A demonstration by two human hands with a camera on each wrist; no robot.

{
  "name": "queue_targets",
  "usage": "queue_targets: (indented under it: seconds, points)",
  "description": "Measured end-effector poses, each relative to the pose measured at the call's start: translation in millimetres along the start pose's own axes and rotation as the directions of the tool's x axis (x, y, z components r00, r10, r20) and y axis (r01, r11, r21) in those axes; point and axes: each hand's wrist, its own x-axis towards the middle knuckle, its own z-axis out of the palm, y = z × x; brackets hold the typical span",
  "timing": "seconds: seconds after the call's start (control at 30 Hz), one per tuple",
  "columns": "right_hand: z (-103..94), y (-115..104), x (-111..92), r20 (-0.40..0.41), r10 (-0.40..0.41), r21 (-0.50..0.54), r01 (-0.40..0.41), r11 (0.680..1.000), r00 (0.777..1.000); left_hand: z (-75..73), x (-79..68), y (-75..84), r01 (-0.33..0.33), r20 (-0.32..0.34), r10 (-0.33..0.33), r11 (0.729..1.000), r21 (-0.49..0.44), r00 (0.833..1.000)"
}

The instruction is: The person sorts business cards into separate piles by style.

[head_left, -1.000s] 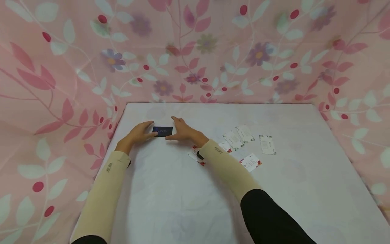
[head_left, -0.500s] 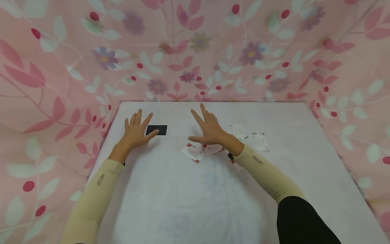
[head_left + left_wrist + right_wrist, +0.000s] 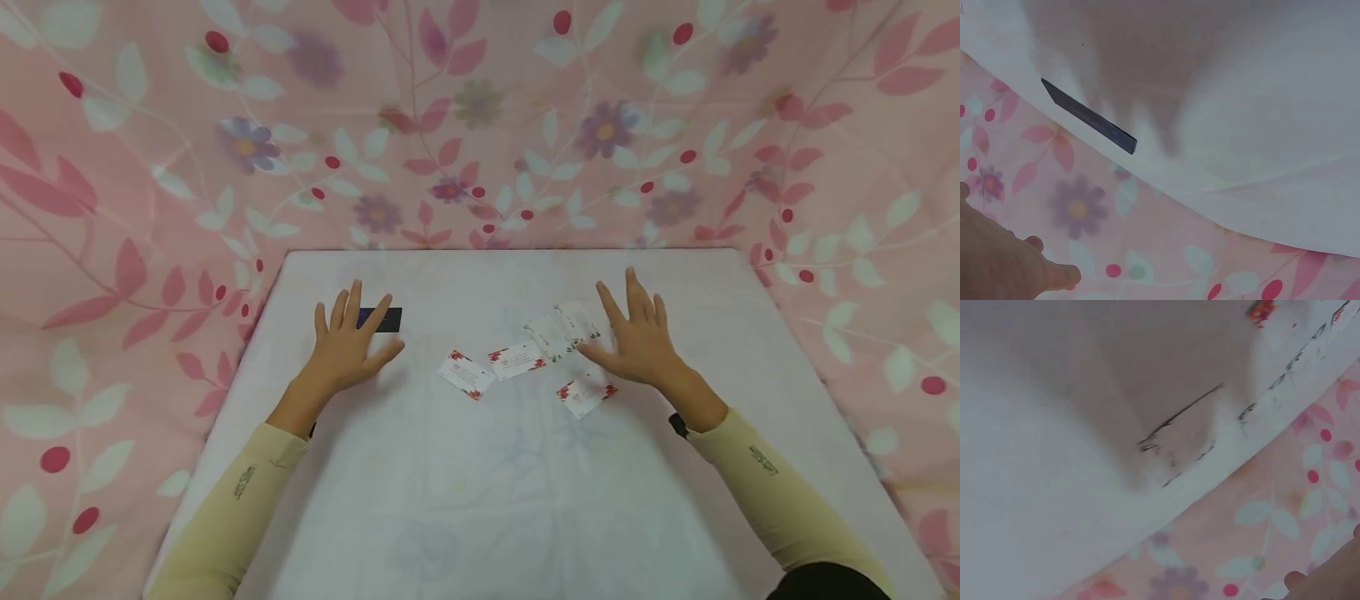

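A dark blue-black card or thin stack of cards (image 3: 388,320) lies at the table's far left; the left wrist view shows the same dark cards (image 3: 1088,119) edge-on. My left hand (image 3: 345,350) hovers just in front with spread fingers, partly covering them and holding nothing. Over to the right, my right hand (image 3: 637,343) is held above the table, fingers spread, nothing in it. Near its thumb lie two white cards with green leafy edges (image 3: 577,320). In the right wrist view another leaf-edged card (image 3: 1185,440) lies in the hand's shadow.
White cards with red flower corners lie mid-table: a tilted one (image 3: 467,375), one beside it (image 3: 517,361), and one nearer the front (image 3: 587,395). A white cloth covers the table (image 3: 465,500). Pink floral fabric (image 3: 465,125) hangs close behind its far edge.
My right hand has swung right, away from the dark cards to above the leafy cards. My left hand's fingers have spread and drawn back slightly. The dark cards stay on the table.
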Motion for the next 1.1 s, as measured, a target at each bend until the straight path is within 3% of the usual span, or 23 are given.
queue_targets:
  seconds: [0.23,0.43,0.7,1.1]
  points:
    - [-11.3,47,-51,0.001,0.159,-0.036,-0.159,0.987,0.987,6.5,-16.3,-2.8,0.018,0.029,-0.019,0.999,0.036,0.999]
    - [-16.2,73,-75,0.010,0.247,-0.002,-0.247,0.969,0.969,4.0,-16.9,-10.8,0.050,0.024,-0.050,0.999,0.014,0.998]
    - [-15.2,89,-78,0.030,0.272,0.011,-0.272,0.962,0.962,3.6,-10.1,-9.8,0.065,0.031,-0.064,0.997,-0.034,0.997]
    - [-10.3,90,-68,0.017,0.240,0.063,-0.240,0.969,0.971,3.8,2.6,5.5,0.032,0.024,-0.032,0.999,-0.002,0.999]
